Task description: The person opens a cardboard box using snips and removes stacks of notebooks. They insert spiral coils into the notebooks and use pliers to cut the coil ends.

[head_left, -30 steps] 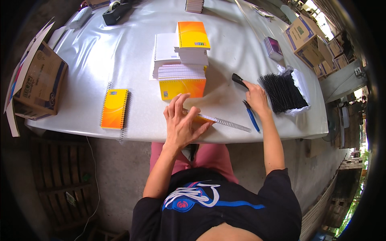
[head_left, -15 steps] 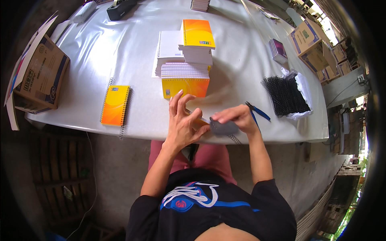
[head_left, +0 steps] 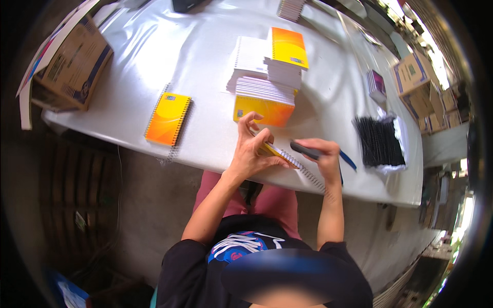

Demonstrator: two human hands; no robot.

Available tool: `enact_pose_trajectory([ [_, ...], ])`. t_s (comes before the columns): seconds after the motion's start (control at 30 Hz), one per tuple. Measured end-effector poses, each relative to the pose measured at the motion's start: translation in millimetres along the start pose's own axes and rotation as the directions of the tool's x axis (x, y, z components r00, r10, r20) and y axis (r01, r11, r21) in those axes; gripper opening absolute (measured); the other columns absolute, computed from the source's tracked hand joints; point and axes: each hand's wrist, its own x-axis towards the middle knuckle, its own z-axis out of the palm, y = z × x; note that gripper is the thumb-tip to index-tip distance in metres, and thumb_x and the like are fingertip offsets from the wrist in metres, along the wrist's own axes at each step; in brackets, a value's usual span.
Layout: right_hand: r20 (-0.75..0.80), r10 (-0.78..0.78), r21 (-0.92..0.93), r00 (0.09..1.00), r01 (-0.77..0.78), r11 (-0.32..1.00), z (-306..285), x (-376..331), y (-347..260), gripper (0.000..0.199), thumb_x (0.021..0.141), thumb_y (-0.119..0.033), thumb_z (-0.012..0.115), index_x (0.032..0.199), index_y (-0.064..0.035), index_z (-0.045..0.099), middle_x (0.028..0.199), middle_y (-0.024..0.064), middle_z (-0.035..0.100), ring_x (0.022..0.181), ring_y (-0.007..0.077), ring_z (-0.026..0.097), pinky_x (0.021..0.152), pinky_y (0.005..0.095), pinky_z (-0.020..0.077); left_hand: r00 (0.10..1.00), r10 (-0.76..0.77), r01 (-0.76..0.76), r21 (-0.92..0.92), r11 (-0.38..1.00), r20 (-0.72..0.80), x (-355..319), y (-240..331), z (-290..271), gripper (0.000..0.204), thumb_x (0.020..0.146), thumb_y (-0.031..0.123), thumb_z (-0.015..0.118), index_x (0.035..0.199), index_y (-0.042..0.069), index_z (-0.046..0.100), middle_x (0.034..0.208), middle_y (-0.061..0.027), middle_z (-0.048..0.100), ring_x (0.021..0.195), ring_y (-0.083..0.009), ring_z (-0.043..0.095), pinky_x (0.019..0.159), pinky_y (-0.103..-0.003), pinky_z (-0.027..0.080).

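My left hand (head_left: 250,153) grips a small yellow notebook (head_left: 277,150) edge-up near the table's front edge. A wire coil (head_left: 311,177) runs along the notebook's edge and sticks out beyond it, toward my right wrist. My right hand (head_left: 327,154) is closed on a dark grey, rounded object (head_left: 304,149), held just above the coil; its exact kind does not show. Right behind my left hand stands a stack of yellow-orange notebooks (head_left: 264,112) with white page edges. Pliers with blue handles (head_left: 348,160) lie beside my right hand, partly hidden by it.
A spiral notebook (head_left: 168,120) lies at the left, coil ends protruding. More page stacks (head_left: 251,54) and a yellow-orange cover (head_left: 290,47) sit behind. Black coils (head_left: 379,141) fill a white wrapper at the right. Cardboard boxes (head_left: 72,64) flank the table (head_left: 210,149); a purple pack (head_left: 376,86) lies right.
The view has turned, so the table appears tilted. My right hand has shifted, and the dark object now sits clear of the notebook, showing more of the coil. My left hand keeps its grip.
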Motion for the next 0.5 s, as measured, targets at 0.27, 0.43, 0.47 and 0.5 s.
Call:
enact_pose_trajectory([
  [0.27, 0.094, -0.527, 0.363, 0.845, 0.464, 0.808, 7, 15, 22, 0.020, 0.066, 0.007, 0.061, 0.083, 0.0011, 0.070, 0.091, 0.0201, 0.068, 0.083, 0.0260, 0.065, 0.080, 0.0320, 0.0506, 0.999, -0.007, -0.001, -0.160, 0.987, -0.046, 2, -21, 14, 0.064, 0.041, 0.030, 0.092, 0.085, 0.011, 0.051, 0.115, -0.0129, 0.027, 0.091, -0.0250, 0.041, 0.075, -0.039, 0.045],
  [0.43, -0.034, -0.410, 0.442, 0.912, 0.382, 0.812, 10, 17, 24, 0.023, 0.072, 0.011, 0.055, 0.085, -0.0002, 0.070, 0.087, 0.0159, 0.067, 0.081, 0.0209, 0.063, 0.078, 0.0298, 0.0497, 0.999, -0.028, 0.018, -0.208, 0.978, -0.042, 3, -25, 19, 0.091, 0.039, 0.037, 0.093, 0.105, 0.009, 0.035, 0.110, -0.0133, 0.033, 0.110, -0.0312, 0.035, 0.094, -0.040, 0.034],
  [0.47, 0.049, -0.327, 0.235, 0.944, 0.307, 0.922, 14, 20, 19, 0.022, 0.073, 0.010, 0.055, 0.086, -0.0005, 0.070, 0.087, 0.0164, 0.067, 0.082, 0.0214, 0.063, 0.078, 0.0302, 0.0500, 0.997, -0.048, 0.031, -0.236, 0.971, -0.063, 2, -26, 19, 0.094, 0.039, 0.037, 0.093, 0.106, 0.009, 0.034, 0.110, -0.0135, 0.033, 0.110, -0.0305, 0.036, 0.094, -0.040, 0.034],
  [0.5, 0.100, -0.233, 0.006, 0.967, 0.234, 0.972, 17, 24, 7, 0.022, 0.075, 0.010, 0.054, 0.086, -0.0008, 0.070, 0.087, 0.0169, 0.067, 0.082, 0.0218, 0.063, 0.077, 0.0305, 0.0502, 0.995, -0.058, 0.036, -0.265, 0.963, -0.075, 3, -28, 18, 0.096, 0.038, 0.037, 0.093, 0.107, 0.009, 0.032, 0.109, -0.0137, 0.033, 0.110, -0.0298, 0.036, 0.095, -0.039, 0.034],
])
